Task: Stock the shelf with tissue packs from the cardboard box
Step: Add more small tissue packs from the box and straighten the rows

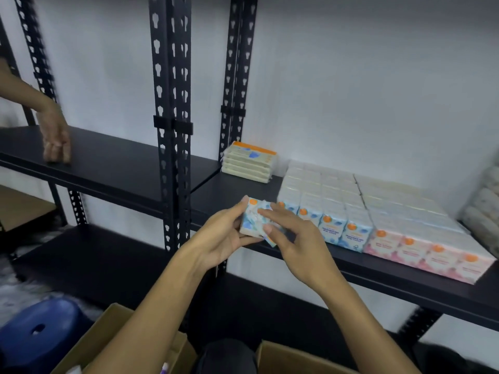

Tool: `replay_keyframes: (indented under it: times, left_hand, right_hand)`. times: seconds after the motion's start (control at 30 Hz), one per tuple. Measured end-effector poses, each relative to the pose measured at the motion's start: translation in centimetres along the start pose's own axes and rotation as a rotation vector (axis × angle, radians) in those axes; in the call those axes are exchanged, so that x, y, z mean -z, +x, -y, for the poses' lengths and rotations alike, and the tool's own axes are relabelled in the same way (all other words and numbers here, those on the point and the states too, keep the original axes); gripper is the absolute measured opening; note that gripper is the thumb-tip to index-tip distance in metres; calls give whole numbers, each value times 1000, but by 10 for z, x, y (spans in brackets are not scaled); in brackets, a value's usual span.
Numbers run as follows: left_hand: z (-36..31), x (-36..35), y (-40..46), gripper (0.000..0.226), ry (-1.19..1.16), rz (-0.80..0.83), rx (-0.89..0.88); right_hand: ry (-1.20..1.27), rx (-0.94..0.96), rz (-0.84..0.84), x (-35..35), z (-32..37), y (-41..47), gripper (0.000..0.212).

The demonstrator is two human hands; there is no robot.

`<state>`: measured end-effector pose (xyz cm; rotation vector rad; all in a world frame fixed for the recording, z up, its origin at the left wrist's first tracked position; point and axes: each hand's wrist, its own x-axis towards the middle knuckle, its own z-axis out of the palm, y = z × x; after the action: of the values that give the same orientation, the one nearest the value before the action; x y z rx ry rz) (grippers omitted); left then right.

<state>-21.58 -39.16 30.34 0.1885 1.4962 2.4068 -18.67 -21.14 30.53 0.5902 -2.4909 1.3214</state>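
We held a pack (pixel 252 220) at the shelf (pixel 232 190) front edge, both hands' fingers (pixel 272 214) grasping its ends; light, soft, slippery wrap, we judged.

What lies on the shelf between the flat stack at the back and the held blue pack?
Only bare black shelf lies between the flat stack and the blue pack, in the head view.

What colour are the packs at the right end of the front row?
Pink packs, each with an orange dot, in the head view.
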Motion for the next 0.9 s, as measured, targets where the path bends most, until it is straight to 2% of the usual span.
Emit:
replay_keyframes:
  times: [0.1,0.23,0.3,0.4,0.53,0.6,0.7,0.8,0.9]
  left_hand:
    - [5,4,1,36,40,44,7]
    - [3,2,6,31,56,49,24]
    - [2,4,10,33,36,42,48]
    - [-1,10,20,36,-33,58,79]
    - [-14,18,42,32,-43,-4,44]
    - [-20,19,62,29,154,-152,-13]
    - [-21,20,93,27,590,-404,-62]
    - [-10,20,114,32,1036,-472,-31]
    - [7,19,122,42,1281,-505,-75]
  right_hand:
    - [-31,2,-1,4,-4,-2,37]
    - [8,-107,16,10,-3,7,68]
    - [-8,-109,18,13,-3,15,73]
    - [3,-108,0,18,-4,29,67]
    - [140,-164,-116,32,-2,58,41]
    - [209,-196,-160,41,-2,77,36]
    - [221,-216,-228,48,-2,105,36]
    - [121,-218,-244,46,-9,128,35]
    - [-7,-223,-192,43,-19,145,31]
